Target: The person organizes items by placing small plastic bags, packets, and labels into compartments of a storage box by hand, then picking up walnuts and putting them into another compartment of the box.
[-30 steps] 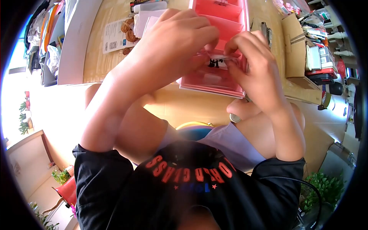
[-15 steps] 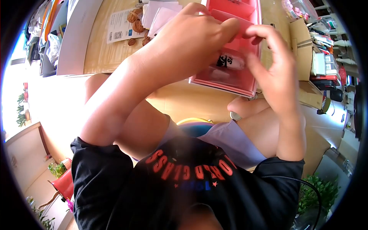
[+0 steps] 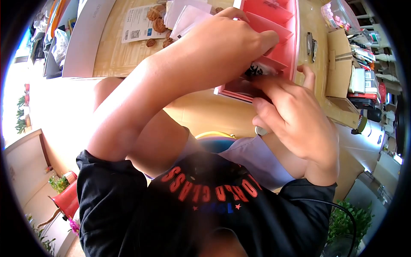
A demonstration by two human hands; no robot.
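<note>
A pink divided box (image 3: 292,30) stands at the table's front edge. My left hand (image 3: 233,45) is over its left side, back up, with fingers curled downward. Its fingertips are hidden, as is whatever they hold. At the box's near end is my right hand (image 3: 295,109), its fingers reaching in and its thumb apart. Those fingers overlap a clear plastic packet (image 3: 267,69) with black print in a near compartment. Whether they touch it I cannot tell. White paper-like packets (image 3: 188,20) lie left of the box, behind my left hand.
Walnuts (image 3: 158,25) and a printed sheet (image 3: 135,30) lie on the left of the table. A nail clipper (image 3: 309,43) lies right of the box. Farther right are a cardboard box (image 3: 340,64) and a clear tub (image 3: 338,17) with pink pieces.
My right hand has moved down and left, its fingers now inside the near end of the box. My left hand has shifted slightly right and stays curled over the box.
</note>
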